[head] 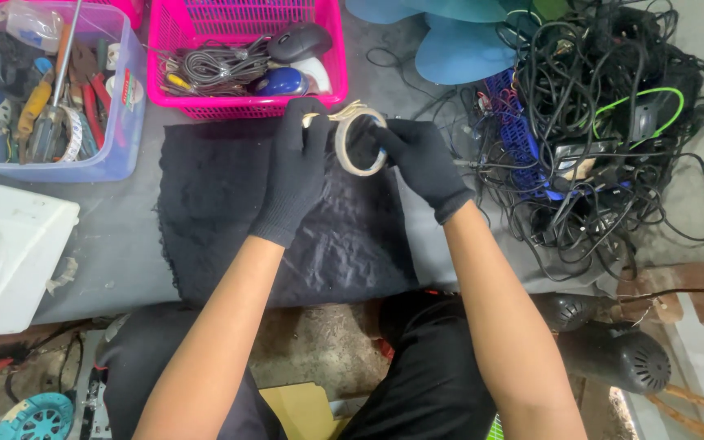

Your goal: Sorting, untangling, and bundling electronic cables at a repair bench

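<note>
Both my hands wear black gloves and meet above a black cloth (230, 212) spread on the grey surface. My right hand (421, 159) grips a roll of pale tape (358, 169) by its ring. My left hand (297, 167) pinches the loose end of the tape at the roll's upper left, where a short strip stands off the roll. The roll hangs just in front of a pink basket (174, 41).
The pink basket holds grey cables and computer mice (299, 41). A clear blue bin (116, 155) with screwdrivers and pliers stands at the left, a white appliance (10, 253) below it. A tangle of black cables (605, 122) fills the right; a blue fan blade (458, 45) lies behind.
</note>
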